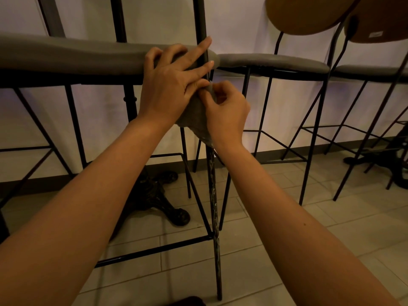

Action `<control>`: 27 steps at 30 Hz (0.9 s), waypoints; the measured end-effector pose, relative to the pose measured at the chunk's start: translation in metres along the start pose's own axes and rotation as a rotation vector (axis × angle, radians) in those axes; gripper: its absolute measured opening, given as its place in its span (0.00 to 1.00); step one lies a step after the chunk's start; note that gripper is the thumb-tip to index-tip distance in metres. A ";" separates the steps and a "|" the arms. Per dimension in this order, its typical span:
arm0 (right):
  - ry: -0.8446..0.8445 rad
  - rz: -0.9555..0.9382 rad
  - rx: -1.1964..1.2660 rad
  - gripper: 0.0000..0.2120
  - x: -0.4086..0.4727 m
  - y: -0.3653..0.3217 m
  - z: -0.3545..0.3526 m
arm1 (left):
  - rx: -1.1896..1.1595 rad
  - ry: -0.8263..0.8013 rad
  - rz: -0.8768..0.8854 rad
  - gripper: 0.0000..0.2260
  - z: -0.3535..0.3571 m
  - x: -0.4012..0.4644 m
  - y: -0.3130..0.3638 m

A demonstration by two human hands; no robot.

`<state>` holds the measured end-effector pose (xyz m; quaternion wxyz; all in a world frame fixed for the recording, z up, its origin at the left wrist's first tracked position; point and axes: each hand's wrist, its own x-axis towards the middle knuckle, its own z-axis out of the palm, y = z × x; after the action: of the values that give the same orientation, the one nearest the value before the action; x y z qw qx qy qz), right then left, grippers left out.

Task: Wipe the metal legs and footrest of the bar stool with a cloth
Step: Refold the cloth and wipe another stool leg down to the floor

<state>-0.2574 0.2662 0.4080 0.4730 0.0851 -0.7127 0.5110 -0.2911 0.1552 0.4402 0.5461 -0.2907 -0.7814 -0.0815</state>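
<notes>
1. The cloth [192,117] is grey, soft and matt, bunched in folds.
2. The stool leg [215,208] is thin black metal, streaked with a wet-looking sheen.
3. The stool seat [72,57] has grey, smooth, matt upholstery.
4. The floor [273,219] is pale, smooth tile.
5. The table base [164,206] looks like dark, ornate cast metal, slightly glossy.

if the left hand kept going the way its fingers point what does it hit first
Probably the thin black metal upright of the stool: the left hand's straight fingers already reach it, above the grey padded seat. Depth is unclear.
</notes>
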 end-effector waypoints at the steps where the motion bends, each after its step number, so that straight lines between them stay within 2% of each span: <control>1: -0.002 -0.005 0.002 0.05 0.000 0.002 0.000 | 0.005 0.003 -0.001 0.16 0.000 0.000 0.000; 14: -0.040 0.101 0.016 0.03 -0.021 0.011 -0.006 | 0.000 -0.020 -0.011 0.16 -0.003 0.001 0.001; 21: -0.023 0.041 0.020 0.04 -0.007 0.001 -0.005 | -0.011 -0.011 -0.037 0.17 -0.002 0.000 0.005; 27: 0.004 0.009 0.028 0.05 -0.009 0.009 -0.002 | 0.044 0.052 0.013 0.16 0.006 -0.005 0.004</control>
<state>-0.2565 0.2681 0.3953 0.4710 0.0877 -0.7048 0.5232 -0.2924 0.1589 0.4325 0.5729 -0.2813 -0.7668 -0.0681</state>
